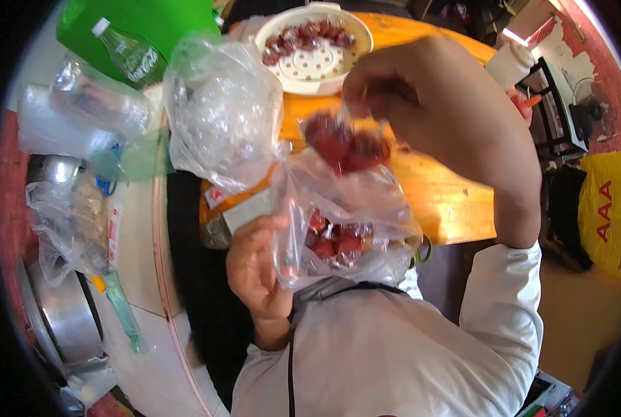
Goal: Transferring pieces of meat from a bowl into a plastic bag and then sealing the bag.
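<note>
My left hand [255,263] grips the side of a clear plastic bag [378,193], its fingers partly seen through the film. Inside the bag lie several dark red pieces [337,244] in clear wrap. Over the bag's mouth, my right hand [425,94] pinches the top of a small bunch of dark red wrapped pieces [347,143], blurred and hanging from the fingertips. Beyond that hand, a cream round basket [313,86] with a perforated bottom holds more such wrapped red pieces [310,36] along its far side.
On the wooden table [461,213], a bulging clear plastic bag [221,109] stands left of the basket. A glass Coca-Cola bottle [130,54] is farther left, before a green container [185,15]. Plastic packs [99,99] and a metal pot [65,307] line the left side.
</note>
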The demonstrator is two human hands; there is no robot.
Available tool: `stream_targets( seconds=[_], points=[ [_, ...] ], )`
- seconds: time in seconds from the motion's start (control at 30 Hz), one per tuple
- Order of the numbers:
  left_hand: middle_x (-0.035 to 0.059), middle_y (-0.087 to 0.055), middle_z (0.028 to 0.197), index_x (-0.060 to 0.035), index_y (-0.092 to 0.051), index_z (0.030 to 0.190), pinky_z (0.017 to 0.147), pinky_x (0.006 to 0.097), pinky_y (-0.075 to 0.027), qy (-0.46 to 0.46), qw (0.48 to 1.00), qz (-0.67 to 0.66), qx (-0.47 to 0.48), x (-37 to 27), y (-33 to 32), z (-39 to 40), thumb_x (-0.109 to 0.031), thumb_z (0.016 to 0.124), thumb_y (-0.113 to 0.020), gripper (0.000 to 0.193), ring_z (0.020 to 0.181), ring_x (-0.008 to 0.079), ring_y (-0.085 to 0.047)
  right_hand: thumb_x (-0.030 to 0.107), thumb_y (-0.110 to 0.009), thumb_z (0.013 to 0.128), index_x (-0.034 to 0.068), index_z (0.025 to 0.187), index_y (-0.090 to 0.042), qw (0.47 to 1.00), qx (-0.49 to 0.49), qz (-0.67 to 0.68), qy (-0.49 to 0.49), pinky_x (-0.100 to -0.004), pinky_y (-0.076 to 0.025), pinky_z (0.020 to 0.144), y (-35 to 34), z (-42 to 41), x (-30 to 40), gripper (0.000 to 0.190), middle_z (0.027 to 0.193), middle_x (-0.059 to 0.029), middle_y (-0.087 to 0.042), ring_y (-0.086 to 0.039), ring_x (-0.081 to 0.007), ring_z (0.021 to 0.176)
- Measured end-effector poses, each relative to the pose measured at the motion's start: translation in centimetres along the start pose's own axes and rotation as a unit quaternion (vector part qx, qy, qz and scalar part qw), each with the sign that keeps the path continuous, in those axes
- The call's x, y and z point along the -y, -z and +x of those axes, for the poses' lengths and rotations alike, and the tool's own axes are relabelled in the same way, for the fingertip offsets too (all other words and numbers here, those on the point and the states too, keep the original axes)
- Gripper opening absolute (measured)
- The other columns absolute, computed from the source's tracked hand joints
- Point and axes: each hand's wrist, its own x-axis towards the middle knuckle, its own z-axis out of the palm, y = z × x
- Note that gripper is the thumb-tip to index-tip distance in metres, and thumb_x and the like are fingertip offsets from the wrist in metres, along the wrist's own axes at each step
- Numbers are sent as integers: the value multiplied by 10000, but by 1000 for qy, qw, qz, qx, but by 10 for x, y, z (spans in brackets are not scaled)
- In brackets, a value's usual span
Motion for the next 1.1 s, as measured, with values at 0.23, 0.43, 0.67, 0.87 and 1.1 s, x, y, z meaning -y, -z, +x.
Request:
stream_targets(
  seconds=[0.23, 0.43, 0.67, 0.87, 1.1],
  points=[
    [201, -483, 1121, -45, -358, 1281, 929, 408, -399, -6, 999, 43, 21, 0, 5, -5, -312, 771, -632, 638, 1041, 280, -486, -64, -611, 704, -7, 819, -619, 955, 195, 222, 35, -330, -493, 644, -56, -62, -4, 129, 750, -123, -635, -625, -274, 706],
    [212, -435, 1184, -56, -346, 1297, 937, 390, -404, -54, 997, -26, 49, -5, 6, -8, -343, 781, -638, 659, 1053, 281, -479, -53, -594, 735, -22, 911, -597, 948, 177, 262, 24, -377, -468, 674, -97, -79, -6, 179, 817, -168, -608, -597, -325, 769],
    [197, -340, 1257, -47, -267, 1326, 962, 302, -409, -92, 987, -104, 83, -2, 18, -23, -235, 837, -601, 622, 1139, 291, -455, 1, -603, 781, -6, 926, -592, 965, -82, 250, 2, -388, -463, 658, -147, -89, 2, 145, 812, -180, -594, -587, -346, 756],
    [181, -323, 1264, -30, -257, 1305, 976, 295, -412, -104, 991, -25, 80, -9, 15, -13, -174, 820, -631, 629, 1204, 277, -410, 71, -573, 827, -16, 918, -573, 943, -36, 328, -52, -412, -479, 661, -174, -103, 11, 126, 828, -197, -605, -595, -365, 765],
    [193, -378, 1209, -116, -270, 1349, 939, 395, -416, -75, 997, -12, 31, -7, 17, -21, -379, 786, -598, 702, 1121, 340, -452, 134, -593, 825, 25, 895, -596, 959, -68, 269, -54, -406, -480, 580, -176, -106, 15, 129, 768, -158, -610, -598, -338, 669]
  ],
)
